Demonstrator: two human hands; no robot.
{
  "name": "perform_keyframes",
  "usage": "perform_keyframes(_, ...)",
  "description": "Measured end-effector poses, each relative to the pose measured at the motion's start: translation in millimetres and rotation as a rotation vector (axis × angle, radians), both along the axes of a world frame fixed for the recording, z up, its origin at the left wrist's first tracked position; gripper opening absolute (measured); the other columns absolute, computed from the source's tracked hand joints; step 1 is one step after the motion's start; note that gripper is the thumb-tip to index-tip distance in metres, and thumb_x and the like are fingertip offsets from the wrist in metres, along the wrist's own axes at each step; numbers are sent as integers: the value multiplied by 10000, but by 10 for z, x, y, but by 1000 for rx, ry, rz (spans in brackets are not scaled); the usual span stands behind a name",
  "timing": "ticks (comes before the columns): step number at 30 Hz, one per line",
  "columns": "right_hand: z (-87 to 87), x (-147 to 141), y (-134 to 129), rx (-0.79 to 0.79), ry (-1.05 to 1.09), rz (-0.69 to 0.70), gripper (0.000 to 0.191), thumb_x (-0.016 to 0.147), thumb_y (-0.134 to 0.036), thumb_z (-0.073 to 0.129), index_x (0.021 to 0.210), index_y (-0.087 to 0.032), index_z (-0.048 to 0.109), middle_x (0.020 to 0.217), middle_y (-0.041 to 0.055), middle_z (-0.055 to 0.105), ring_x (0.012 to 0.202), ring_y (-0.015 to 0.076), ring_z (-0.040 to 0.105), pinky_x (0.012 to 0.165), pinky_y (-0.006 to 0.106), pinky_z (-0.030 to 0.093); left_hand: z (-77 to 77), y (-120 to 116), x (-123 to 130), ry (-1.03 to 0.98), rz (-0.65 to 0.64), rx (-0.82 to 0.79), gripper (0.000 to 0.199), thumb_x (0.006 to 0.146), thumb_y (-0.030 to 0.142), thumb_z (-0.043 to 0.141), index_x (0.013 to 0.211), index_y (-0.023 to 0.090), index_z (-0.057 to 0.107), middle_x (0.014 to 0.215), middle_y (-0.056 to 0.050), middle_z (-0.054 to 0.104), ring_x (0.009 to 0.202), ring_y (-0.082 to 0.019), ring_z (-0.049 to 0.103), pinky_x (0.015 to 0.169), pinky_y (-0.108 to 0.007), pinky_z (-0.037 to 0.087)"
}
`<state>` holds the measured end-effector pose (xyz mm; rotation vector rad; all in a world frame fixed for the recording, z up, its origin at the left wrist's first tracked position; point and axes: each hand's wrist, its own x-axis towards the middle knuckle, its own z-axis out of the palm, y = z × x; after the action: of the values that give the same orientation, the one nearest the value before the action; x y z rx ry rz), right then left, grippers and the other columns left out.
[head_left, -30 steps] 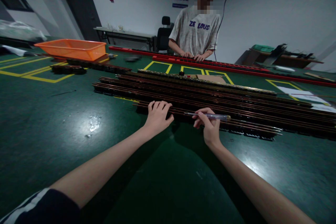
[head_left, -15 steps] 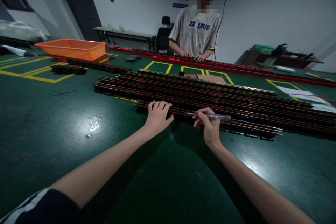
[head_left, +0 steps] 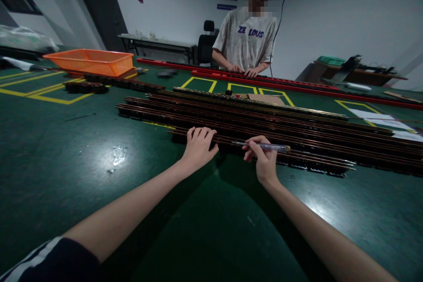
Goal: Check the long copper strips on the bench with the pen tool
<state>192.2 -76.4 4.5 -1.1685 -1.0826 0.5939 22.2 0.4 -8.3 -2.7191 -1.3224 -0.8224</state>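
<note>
My left hand lies over the nearest dark strip with copper-coloured rods. Its fingers bend over the far side and the thumb is at the near side, so the strip is gripped between them. In my right hand is a screwdriver with a clear purplish handle, held almost level. The thin metal shaft points left toward my left hand, and its tip is at the same strip. Behind it, several more long strips with copper-coloured rods lie side by side. The palm of my left hand hides part of the strip.
An orange basket stands at the back left, near shorter dark strips. Across the green table, a person has both hands on a long red rail. White paper lies at the right.
</note>
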Motion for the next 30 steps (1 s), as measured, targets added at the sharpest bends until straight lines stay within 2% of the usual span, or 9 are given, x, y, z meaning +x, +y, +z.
perform_keyframes(5, -3, -1, 2, 1, 1, 3, 133, 785, -309, 570, 754, -181, 556, 616, -22, 605, 410, 80, 525, 391, 207, 354, 13, -13, 6, -4, -4, 6, 348, 850, 268, 463, 1173, 167, 543, 1147, -91, 587, 1122, -258, 473, 1050, -468, 252)
perform_keyframes(15, 8, -10, -1, -65, -89, 111, 228, 795, -404, 602, 840, -182, 574, 735, 18, 669, 441, 87, 548, 397, 207, 389, 4, -2, 4, -12, -11, 20, 379, 823, 134, 422, 1180, 185, 538, 1145, -80, 587, 1124, -236, 483, 1074, -449, 252)
perform_keyframes(21, 3, -1, -6, -76, -133, 144, 223, 813, -402, 586, 868, -187, 579, 794, 27, 678, 471, 88, 558, 415, 209, 395, 21, -14, 8, 2, -27, 19, 412, 819, 91, 393, 1199, 162, 532, 1151, -89, 580, 1134, -226, 484, 1102, -451, 229)
perform_keyframes(30, 8, -7, -8, -73, -129, 143, 201, 813, -379, 587, 854, -182, 580, 774, 29, 672, 473, 90, 558, 424, 212, 388, 30, -24, -2, 42, -35, 10, 486, 789, 4, 355, 1222, 133, 533, 1175, -100, 570, 1163, -228, 474, 1114, -457, 213)
